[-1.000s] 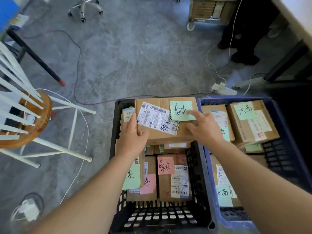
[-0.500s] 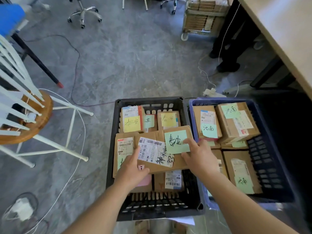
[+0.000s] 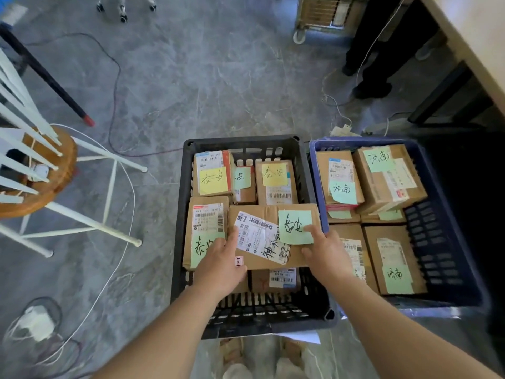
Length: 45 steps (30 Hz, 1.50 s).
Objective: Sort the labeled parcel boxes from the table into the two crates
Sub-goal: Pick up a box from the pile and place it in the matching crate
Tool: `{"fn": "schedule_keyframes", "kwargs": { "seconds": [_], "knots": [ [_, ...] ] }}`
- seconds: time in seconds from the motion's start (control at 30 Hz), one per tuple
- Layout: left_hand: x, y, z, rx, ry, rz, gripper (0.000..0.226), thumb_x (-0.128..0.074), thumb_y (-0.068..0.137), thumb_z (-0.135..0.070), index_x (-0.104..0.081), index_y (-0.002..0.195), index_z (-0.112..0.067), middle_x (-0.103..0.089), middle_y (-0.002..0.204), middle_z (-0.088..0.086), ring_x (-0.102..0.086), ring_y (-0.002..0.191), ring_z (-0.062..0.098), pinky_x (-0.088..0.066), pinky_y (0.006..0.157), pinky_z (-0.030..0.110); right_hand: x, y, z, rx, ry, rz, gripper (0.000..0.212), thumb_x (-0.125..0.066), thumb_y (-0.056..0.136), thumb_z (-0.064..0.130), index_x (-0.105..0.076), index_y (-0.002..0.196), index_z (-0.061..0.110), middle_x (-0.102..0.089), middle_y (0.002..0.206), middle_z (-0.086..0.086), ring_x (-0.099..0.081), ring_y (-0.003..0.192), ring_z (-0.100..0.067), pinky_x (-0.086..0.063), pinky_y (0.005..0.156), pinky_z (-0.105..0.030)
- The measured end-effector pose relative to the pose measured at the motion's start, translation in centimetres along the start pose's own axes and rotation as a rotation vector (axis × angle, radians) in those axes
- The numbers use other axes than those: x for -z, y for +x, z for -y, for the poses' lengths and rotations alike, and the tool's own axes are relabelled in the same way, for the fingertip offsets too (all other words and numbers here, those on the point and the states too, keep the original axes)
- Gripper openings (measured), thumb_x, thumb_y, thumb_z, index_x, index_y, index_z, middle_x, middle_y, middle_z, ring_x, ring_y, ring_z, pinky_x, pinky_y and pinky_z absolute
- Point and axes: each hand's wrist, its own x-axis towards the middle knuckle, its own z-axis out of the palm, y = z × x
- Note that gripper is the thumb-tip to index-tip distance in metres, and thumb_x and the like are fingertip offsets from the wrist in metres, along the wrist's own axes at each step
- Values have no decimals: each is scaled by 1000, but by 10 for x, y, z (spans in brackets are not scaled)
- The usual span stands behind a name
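Note:
A flat cardboard parcel (image 3: pixel 269 214) with a white shipping label and a green note lies on top of other boxes inside the black crate (image 3: pixel 180 214). My left hand (image 3: pixel 221 265) holds its near left corner, thumb on top. My right hand (image 3: pixel 325 251) grips its right edge, thumb on the green note. Several more noted parcels fill the black crate. The blue crate (image 3: pixel 448 214) to the right holds several boxes with green notes.
A white-legged wooden stool (image 3: pixel 41 187) stands at the left. Cables and a white charger (image 3: pixel 38 325) lie on the grey floor. A table edge (image 3: pixel 470 36) runs along the top right, with a person's dark legs (image 3: pixel 379 50) and a wire cart (image 3: pixel 322 15) behind the crates.
Both hands have lowered the parcel from above the crate's far rim down onto the boxes in the black crate's near half.

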Motion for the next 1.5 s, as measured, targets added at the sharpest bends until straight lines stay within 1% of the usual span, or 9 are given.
{"fn": "schedule_keyframes", "kwargs": {
  "seconds": [0.17, 0.33, 0.5, 0.7, 0.83, 1.07, 1.2, 1.4, 1.5],
  "knots": [
    [-10, 6, 5, 26, 52, 33, 91, -57, 92, -37, 11, 152, -30, -37, 132, 3, -41, 108, 12, -38, 74, 26, -11, 7, -7, -7, -14, 5, 49, -51, 94, 27, -32, 138, 35, -35, 102, -2, -48, 84, -20, -43, 66, -31],
    [-16, 10, 7, -2, 161, -11, 84, -55, 93, -42, 3, 153, -28, -30, 131, 2, -41, 105, 12, -38, 72, 24, -21, 14, -6, 1, -143, 8, 52, -48, 94, 30, -29, 142, 36, -39, 116, -5, -40, 111, -23, -45, 70, -32],
    [-20, 16, 4, -62, 383, -92, 70, -57, 90, -44, -23, 147, -22, -33, 133, 5, -38, 121, 21, -35, 99, 33, -33, 22, -5, 131, -392, -49, 47, -44, 93, 26, -39, 140, 31, -40, 128, -5, -34, 117, -26, -35, 94, -35],
    [-25, 22, 9, -98, 529, -111, 59, -55, 88, -51, -40, 139, -25, -19, 148, 8, -25, 131, 26, -25, 103, 38, -49, 30, -2, 261, -605, -17, 35, -50, 89, 32, -52, 124, 31, -42, 128, -7, -30, 115, -28, -24, 94, -43],
    [-27, 22, 12, -115, 540, -105, 51, -54, 88, -51, -48, 132, -26, -15, 150, 7, -23, 131, 26, -25, 103, 39, -57, 28, -2, 260, -630, 8, 36, -50, 88, 30, -50, 124, 27, -41, 130, -10, -30, 117, -29, -21, 98, -46],
    [-17, 19, 8, -92, 400, -99, 68, -51, 91, -48, -23, 150, -27, -19, 152, 5, -24, 135, 24, -23, 110, 40, -45, 22, 15, 264, -632, 25, 40, -51, 85, 27, -48, 125, 25, -40, 130, -11, -31, 119, -31, -23, 99, -45],
    [-10, 5, 6, -89, 367, -87, 70, -50, 92, -47, -17, 151, -28, -10, 157, 5, -18, 140, 25, -17, 113, 41, -30, 10, 27, 281, -604, -6, 43, -51, 85, 29, -44, 128, 23, -41, 129, -10, -34, 118, -30, -27, 95, -42],
    [29, -19, -15, -124, 319, -101, 79, -54, 92, -43, -8, 153, -25, 0, 161, 8, -6, 146, 29, -7, 118, 43, 15, -22, 46, 244, -556, -77, 47, -54, 86, 30, -40, 130, 23, -38, 134, -9, -34, 122, -29, -29, 100, -40],
    [56, -30, -34, -193, 313, -139, 76, -47, 96, -46, -2, 154, -25, 10, 161, 9, 3, 148, 28, -1, 118, 43, 41, -42, 56, 226, -490, -156, 50, -53, 89, 34, -38, 135, 23, -35, 140, -9, -32, 128, -29, -29, 104, -41]
  ]
}}
